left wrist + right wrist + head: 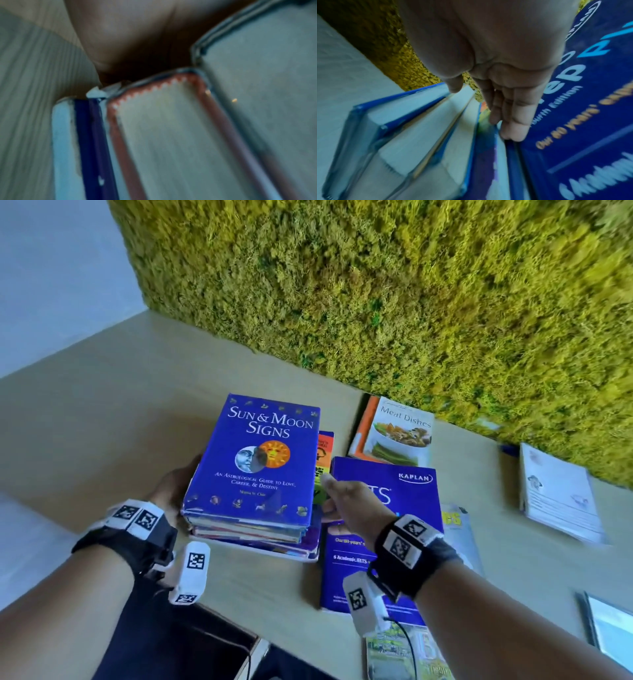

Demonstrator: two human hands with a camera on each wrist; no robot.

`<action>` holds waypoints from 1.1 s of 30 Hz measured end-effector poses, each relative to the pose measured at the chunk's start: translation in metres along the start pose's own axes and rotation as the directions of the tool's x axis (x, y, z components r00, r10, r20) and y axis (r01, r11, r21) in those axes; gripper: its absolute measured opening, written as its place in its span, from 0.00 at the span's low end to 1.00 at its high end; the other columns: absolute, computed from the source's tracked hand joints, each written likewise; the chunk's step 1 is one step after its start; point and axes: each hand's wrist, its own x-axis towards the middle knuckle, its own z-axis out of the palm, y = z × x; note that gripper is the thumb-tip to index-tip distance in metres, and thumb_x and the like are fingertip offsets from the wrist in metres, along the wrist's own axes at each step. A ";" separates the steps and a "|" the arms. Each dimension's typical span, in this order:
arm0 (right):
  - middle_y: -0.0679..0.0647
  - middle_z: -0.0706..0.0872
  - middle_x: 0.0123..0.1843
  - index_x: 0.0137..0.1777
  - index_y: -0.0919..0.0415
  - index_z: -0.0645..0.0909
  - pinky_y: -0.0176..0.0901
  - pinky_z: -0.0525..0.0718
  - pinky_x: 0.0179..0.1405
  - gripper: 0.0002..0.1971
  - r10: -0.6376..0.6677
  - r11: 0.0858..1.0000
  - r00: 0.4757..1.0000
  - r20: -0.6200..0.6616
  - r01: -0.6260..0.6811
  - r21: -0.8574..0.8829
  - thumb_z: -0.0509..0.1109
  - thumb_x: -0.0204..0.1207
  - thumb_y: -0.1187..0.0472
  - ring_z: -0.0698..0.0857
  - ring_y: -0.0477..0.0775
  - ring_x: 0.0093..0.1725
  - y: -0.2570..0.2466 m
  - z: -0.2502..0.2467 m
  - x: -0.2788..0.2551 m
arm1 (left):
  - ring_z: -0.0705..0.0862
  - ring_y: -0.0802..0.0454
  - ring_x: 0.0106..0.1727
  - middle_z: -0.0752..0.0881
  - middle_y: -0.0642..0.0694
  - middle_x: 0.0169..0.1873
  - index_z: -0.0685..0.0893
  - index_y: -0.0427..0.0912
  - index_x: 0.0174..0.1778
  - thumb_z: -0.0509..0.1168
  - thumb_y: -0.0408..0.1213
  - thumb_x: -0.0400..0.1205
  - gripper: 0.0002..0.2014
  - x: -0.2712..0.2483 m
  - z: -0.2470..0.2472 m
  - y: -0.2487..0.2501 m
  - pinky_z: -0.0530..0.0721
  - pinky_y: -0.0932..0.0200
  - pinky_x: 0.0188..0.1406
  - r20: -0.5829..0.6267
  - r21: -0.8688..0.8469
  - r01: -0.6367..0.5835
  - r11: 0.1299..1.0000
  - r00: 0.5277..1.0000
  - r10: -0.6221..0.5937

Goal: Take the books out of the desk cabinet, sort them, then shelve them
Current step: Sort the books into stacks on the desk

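A stack of books (253, 460) topped by the blue "Sun & Moon Signs" lies on the light wooden desk (102, 422). My left hand (173, 486) lies against the stack's left side, with its fingers hidden behind the books. The left wrist view shows only my left hand's palm (128, 40) against the stack's corners (171, 135). My right hand (342, 501) is at the stack's right side. In the right wrist view its fingers (511, 128) point straight down between the stack (411, 135) and the blue Kaplan book (582, 121). The thumb touches the upper books' page edges.
The Kaplan book (404, 484) lies flat right of the stack, and a "Meat Dishes" cookbook (400, 433) lies behind it. A white booklet (561, 494) sits far right and a magazine (404, 655) near the front edge. A moss wall (411, 285) backs the desk. A dark opening (191, 645) shows below the front edge.
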 end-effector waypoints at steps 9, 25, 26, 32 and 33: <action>0.43 0.96 0.47 0.58 0.47 0.88 0.54 0.84 0.63 0.26 0.057 0.965 0.998 0.021 -0.061 0.256 0.54 0.86 0.33 0.93 0.44 0.46 -0.007 0.033 0.006 | 0.89 0.50 0.26 0.92 0.44 0.27 0.86 0.34 0.53 0.64 0.44 0.88 0.14 0.002 0.001 -0.010 0.85 0.59 0.32 -0.043 -0.184 0.051 0.982 0.997 -0.059; 0.47 0.84 0.73 0.73 0.40 0.79 0.66 0.77 0.77 0.52 -0.203 0.979 0.978 0.050 0.204 -0.005 0.55 0.54 0.08 0.81 0.53 0.74 0.026 0.069 -0.015 | 0.91 0.47 0.38 0.94 0.38 0.42 0.86 0.33 0.57 0.64 0.34 0.88 0.09 -0.093 -0.015 -0.082 0.92 0.50 0.39 -0.206 -0.211 -0.058 0.976 0.978 0.014; 0.46 0.87 0.70 0.70 0.38 0.81 0.67 0.79 0.75 0.46 -0.189 0.981 0.980 0.064 0.186 0.054 0.57 0.59 0.10 0.85 0.54 0.71 0.027 0.073 -0.014 | 0.92 0.50 0.34 0.94 0.40 0.38 0.86 0.32 0.57 0.60 0.33 0.90 0.11 -0.096 -0.013 -0.083 0.91 0.55 0.31 -0.187 -0.283 -0.042 0.958 0.982 -0.012; 0.51 0.93 0.64 0.68 0.43 0.84 0.63 0.86 0.66 0.30 -0.143 0.950 0.982 0.121 0.102 0.294 0.59 0.79 0.25 0.92 0.55 0.62 0.023 0.079 -0.026 | 0.88 0.35 0.64 0.88 0.39 0.64 0.83 0.62 0.69 0.61 0.67 0.82 0.23 -0.088 -0.018 -0.096 0.86 0.28 0.63 -0.173 -0.306 -0.027 0.952 0.985 -0.028; 0.51 0.93 0.64 0.70 0.44 0.84 0.58 0.89 0.61 0.31 -0.142 0.944 0.981 0.133 0.093 0.316 0.57 0.80 0.26 0.92 0.53 0.62 0.024 0.081 -0.029 | 0.87 0.36 0.64 0.87 0.39 0.64 0.84 0.60 0.67 0.61 0.66 0.82 0.22 -0.089 -0.020 -0.097 0.85 0.30 0.63 -0.176 -0.316 -0.032 0.948 0.984 -0.025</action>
